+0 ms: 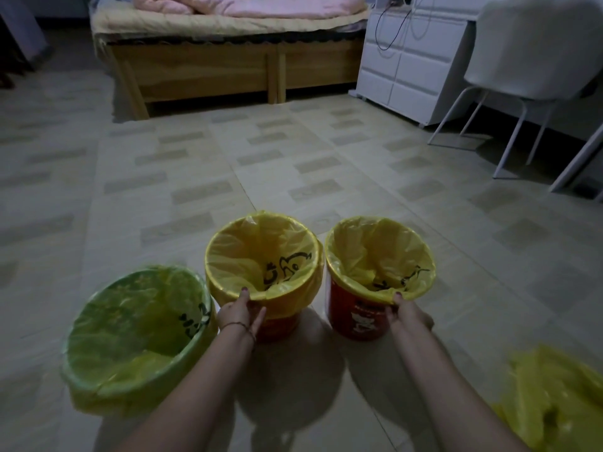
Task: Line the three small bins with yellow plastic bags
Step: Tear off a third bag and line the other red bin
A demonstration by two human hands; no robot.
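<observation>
Three small bins stand on the tiled floor, each with a yellow plastic bag folded over its rim. The green bin [130,347] is nearest, at the left. The middle red bin [277,327] has its bag hanging far down its side. The right red bin [355,318] shows a printed label below its bag. My left hand [239,313] pinches the near rim of the middle bin, thumb on top. My right hand [406,313] pinches the near rim of the right bin the same way.
Loose yellow bags [554,396] lie at the lower right. A wooden bed [212,60] stands at the back, a white drawer unit [411,66] and a white chair [528,60] at the right.
</observation>
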